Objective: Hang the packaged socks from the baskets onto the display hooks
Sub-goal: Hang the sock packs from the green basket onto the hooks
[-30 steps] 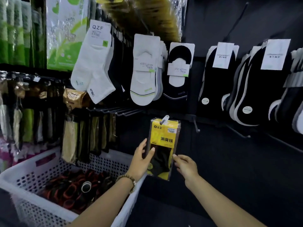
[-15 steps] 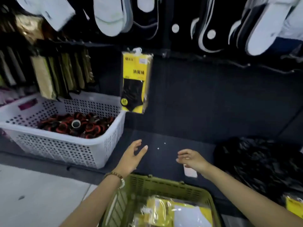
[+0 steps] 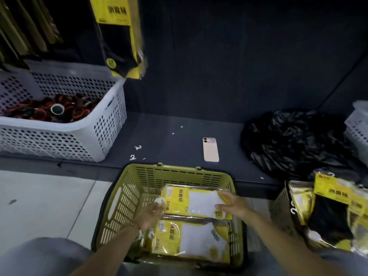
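Two bare hands reach down into a green basket (image 3: 179,168) that holds flat yellow packets of white socks. The top packet (image 3: 191,200) lies crosswise inside the green basket, partly over a second packet (image 3: 189,240) nearer the person. The right hand (image 3: 233,204) rests on the top packet's right end, thumb and fingers spread and fairly straight. The left hand (image 3: 149,215) is at that packet's left end, by its small white hanger; it is blurred, so I cannot tell whether it grips or only touches.

Beyond the green basket runs a dark low shelf. On it, just past the basket's far rim, lies a pale phone (image 3: 210,149), with two loose white hooks (image 3: 133,156) to its left. Farther left of the green basket stands a white basket (image 3: 79,140) of red and black items. Above that, a hanging packet (image 3: 119,36) of black socks is on display. To the right of the green basket is a crumpled black bag (image 3: 294,140) and another basket (image 3: 282,208) stuffed with black-sock packets (image 3: 334,212).
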{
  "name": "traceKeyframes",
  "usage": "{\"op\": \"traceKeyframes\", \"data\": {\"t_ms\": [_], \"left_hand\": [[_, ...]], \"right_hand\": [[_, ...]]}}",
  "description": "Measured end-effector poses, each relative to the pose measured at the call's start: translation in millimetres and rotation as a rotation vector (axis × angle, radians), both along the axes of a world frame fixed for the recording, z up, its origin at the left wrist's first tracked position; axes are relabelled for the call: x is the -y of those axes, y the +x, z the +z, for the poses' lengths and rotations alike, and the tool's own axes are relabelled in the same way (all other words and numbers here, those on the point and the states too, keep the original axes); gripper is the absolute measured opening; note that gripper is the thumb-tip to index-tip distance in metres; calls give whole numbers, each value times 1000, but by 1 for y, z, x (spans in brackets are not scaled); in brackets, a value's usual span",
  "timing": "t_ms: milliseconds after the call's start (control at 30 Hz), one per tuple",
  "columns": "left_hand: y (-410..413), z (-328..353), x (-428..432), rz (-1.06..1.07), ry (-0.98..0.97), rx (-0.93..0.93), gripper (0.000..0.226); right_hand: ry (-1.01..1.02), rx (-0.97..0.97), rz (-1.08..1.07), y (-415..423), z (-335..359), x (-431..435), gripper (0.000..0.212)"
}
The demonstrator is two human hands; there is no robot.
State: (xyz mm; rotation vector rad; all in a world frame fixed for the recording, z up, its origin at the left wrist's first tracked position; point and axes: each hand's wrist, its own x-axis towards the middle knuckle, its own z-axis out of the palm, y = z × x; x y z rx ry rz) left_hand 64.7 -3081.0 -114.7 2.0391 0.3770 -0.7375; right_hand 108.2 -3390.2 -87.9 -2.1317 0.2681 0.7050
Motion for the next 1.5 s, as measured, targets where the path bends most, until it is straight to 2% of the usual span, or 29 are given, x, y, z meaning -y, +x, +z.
{"op": "traceKeyframes", "data": {"t_ms": [100,167,300,367,433,500,567,633,700,733,800,900,1033,1133,1267,1500], "left_hand": [[3,-9,6,-158,106,-50,57],[4,-13,14,-149,103,-43,53],[12,-17,22,-81,111,51,45],[15,-17,25,11,102,99,39],[20,-13,30,231,49,119,39],[25,-7,32,477,-135,62,39],[27,2,36,671,-479,-57,40],[28,18,41,735,-692,-98,42],[28,36,44,684,-714,-40,42],[29,47,44,617,-661,15,37],[33,73,42,461,-538,175,28],[42,121,33,315,-554,424,23],[52,181,21,274,-610,653,32],[53,208,10,264,-677,691,46],[55,237,-8,254,-632,748,38],[74,307,-54,340,-544,952,38]], "right_hand": [[-132,43,193,8,-11,-3,71],[-217,113,269,13,-18,-5,70],[-271,186,254,25,-26,-11,62],[-271,197,227,30,-29,-14,59],[-275,205,191,32,-31,-19,59],[-307,225,167,33,-33,-24,60],[-321,230,136,33,-33,-26,59],[-303,232,107,33,-27,-28,61],[-220,255,79,35,-13,-36,63],[-127,269,50,36,-4,-41,60],[123,281,3,39,21,-54,49],[368,336,37,41,69,-73,41],[487,529,20,44,131,-93,29],[584,609,-36,46,174,-112,33],[650,601,-26,52,220,-136,16],[724,721,42,73,293,-188,16]]}}
